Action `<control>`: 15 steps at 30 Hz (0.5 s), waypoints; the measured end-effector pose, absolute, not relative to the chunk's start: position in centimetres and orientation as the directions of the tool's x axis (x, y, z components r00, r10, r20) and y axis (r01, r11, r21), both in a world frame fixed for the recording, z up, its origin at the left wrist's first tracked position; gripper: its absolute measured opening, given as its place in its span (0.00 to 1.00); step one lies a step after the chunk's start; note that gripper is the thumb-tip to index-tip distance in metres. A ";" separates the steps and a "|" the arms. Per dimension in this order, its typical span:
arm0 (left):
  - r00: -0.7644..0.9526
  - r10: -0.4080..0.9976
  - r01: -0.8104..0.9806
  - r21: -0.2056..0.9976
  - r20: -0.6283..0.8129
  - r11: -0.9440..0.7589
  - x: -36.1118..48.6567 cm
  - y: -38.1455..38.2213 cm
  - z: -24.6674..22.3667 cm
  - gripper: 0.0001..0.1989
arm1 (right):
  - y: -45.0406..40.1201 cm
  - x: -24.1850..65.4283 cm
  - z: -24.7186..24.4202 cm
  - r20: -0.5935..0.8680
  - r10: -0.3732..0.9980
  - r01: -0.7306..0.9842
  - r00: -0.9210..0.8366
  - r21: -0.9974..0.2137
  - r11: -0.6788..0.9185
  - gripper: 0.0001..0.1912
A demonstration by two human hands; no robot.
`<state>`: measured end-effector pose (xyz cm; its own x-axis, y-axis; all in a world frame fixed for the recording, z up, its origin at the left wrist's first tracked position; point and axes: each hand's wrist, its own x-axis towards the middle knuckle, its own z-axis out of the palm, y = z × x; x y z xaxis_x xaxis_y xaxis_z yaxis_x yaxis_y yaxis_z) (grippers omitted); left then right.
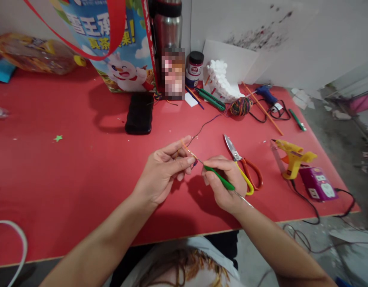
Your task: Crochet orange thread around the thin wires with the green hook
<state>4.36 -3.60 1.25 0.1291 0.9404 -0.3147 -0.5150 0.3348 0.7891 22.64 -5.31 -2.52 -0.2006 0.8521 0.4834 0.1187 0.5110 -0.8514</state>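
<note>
My left hand (169, 165) pinches a small dark piece of crochet work (195, 162) between thumb and fingers, with yarn running over the raised index finger. In my right hand (226, 179) is a crochet hook (220, 177) with a green handle, held like a pen. Its metal tip reaches the yarn at my left fingertips. A thin strand of yarn (205, 123) leads back to a multicoloured yarn ball (241, 106). Scissors (239, 157) with red and yellow handles lie just beyond my right hand.
On the red table (67, 171) are a black phone (139, 114), a large printed bag (121, 52), a steel bottle (169, 26), a black-lidded jar (194, 68) and a green cutter (210, 99). A yellow glue gun (293, 157) and purple box (318, 182) stand near the right edge, with cables trailing.
</note>
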 end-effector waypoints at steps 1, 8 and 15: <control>0.127 0.941 -0.517 0.789 -0.313 0.332 4.3 -3.6 1.2 0.27 | -5.3 22.7 -2.5 0.488 0.849 0.120 -0.203 -0.848 0.516 0.15; 0.118 0.945 -0.530 0.785 -0.306 0.321 4.1 -3.5 1.2 0.26 | -5.3 23.1 -2.5 0.502 0.840 0.163 -0.204 -0.829 0.535 0.16; 0.107 0.956 -0.485 0.825 -0.273 0.290 3.9 -3.6 1.4 0.26 | -5.2 23.7 -1.7 0.555 0.792 0.216 -0.253 -0.766 0.606 0.20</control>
<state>3.92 -3.60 1.35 0.1068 0.9560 -0.2731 -0.4850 0.2899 0.8251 23.67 -5.17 -1.75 -0.2526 0.7922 0.5554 0.2158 0.6057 -0.7658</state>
